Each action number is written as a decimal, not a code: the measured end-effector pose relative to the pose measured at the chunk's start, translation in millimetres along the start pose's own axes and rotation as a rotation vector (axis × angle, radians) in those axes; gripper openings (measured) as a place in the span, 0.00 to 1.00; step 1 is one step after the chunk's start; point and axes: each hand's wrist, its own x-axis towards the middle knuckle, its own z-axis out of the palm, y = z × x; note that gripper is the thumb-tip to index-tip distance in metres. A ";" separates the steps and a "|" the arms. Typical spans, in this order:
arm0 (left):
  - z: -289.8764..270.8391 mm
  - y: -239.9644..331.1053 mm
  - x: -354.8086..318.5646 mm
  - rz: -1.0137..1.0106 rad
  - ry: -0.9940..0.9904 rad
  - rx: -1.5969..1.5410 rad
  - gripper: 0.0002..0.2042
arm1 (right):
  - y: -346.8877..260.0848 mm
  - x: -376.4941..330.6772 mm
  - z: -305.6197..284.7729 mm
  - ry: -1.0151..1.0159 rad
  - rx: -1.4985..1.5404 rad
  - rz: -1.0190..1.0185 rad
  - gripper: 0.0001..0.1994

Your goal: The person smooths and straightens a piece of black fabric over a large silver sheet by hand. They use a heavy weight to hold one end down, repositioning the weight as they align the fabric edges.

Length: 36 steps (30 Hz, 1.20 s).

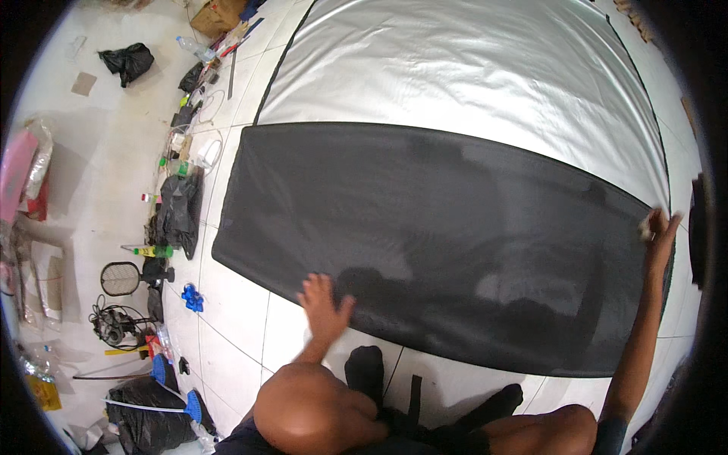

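A large sheet lies spread on the tiled floor, its silver side (455, 68) showing at the far part. A black panel (425, 220) with rounded near corners covers the near part, apparently the same sheet folded over. My left hand (326, 309) rests open, fingers spread, on the black panel's near edge, left of the middle. Out at the far right, my right hand (658, 227) is at the corner where black meets silver along the side edge. Its fingers are bent and seem to pinch the fabric there, though the fingertips are partly hidden.
My knees (303, 409) and dark-socked feet (365, 371) are at the near edge, beside a short black strip (415, 398). Along the left lie black bags (180, 212), bottles (155, 251), a racket-shaped swatter (121, 278), a blue item (192, 298) and blue-headed brushes (193, 406).
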 end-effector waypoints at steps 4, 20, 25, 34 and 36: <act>-13.7 -115.1 67.3 -0.333 0.189 -0.022 0.40 | 58.4 -129.4 -49.3 0.217 -0.235 0.194 0.42; -29.1 -187.5 79.2 -0.347 0.271 -0.145 0.43 | 198.6 -439.6 -158.4 0.220 0.102 1.096 0.26; 16.0 -192.6 33.3 -0.529 0.483 -0.817 0.36 | 221.0 -441.9 -151.9 0.182 0.131 1.052 0.24; -31.9 -144.0 0.5 -0.751 -0.022 -1.774 0.23 | 160.6 -439.8 -29.6 0.380 0.408 0.710 0.18; -37.1 -158.1 -2.8 -0.640 -0.100 -1.813 0.23 | 156.8 -436.8 -20.5 0.412 0.460 0.729 0.18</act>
